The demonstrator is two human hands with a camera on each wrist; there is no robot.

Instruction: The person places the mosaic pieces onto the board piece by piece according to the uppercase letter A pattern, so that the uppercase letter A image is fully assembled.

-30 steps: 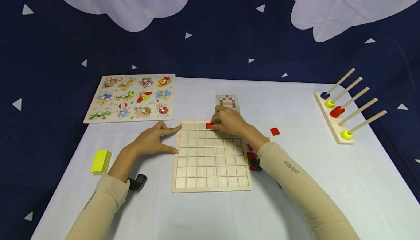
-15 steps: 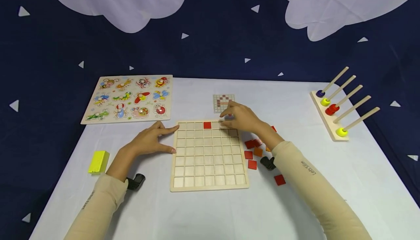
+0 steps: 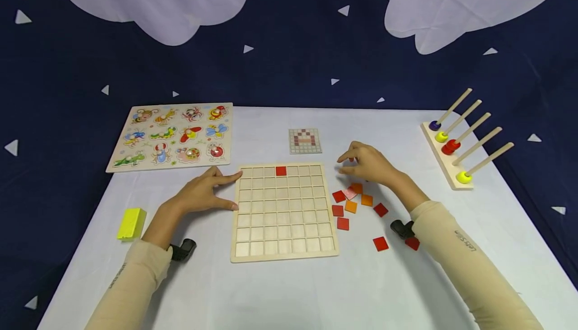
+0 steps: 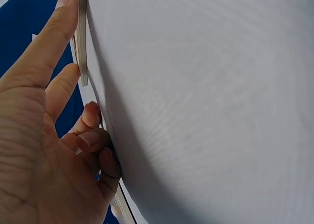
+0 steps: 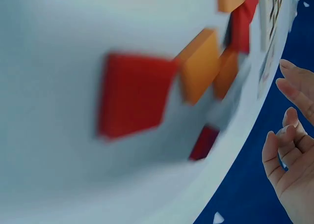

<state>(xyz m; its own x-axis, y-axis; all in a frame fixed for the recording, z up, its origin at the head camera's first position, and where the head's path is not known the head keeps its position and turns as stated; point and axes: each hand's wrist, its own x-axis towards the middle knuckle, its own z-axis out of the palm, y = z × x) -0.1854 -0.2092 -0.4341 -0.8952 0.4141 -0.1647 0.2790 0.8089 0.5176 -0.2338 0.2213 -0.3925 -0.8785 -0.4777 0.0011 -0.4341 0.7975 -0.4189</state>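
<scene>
A wooden grid board [image 3: 284,259] lies on the table, with one red square tile [image 3: 281,171] in the middle cell of its top row. My left hand [image 3: 200,192] touches the board's left edge with the index fingertip and thumb, spread apart; in the left wrist view its other fingers curl below the board edge [image 4: 83,47]. Right of the board my right hand [image 3: 372,164] hovers over the table, fingers loosely bent and holding nothing. Below it lie several loose tiles, among them an orange tile [image 3: 367,200] and a red tile [image 3: 381,243]; some overlap.
A printed pattern card [image 3: 305,141] lies behind the board. At the back left is an insect peg puzzle [image 3: 178,137], with a yellow block [image 3: 132,223] at the left. A bead rack with slanted pegs [image 3: 451,162] stands at the right.
My right hand has left the red tile in the top row and moved right, away from the board, uncovering the card and the loose tiles. The left hand stays at the edge.
</scene>
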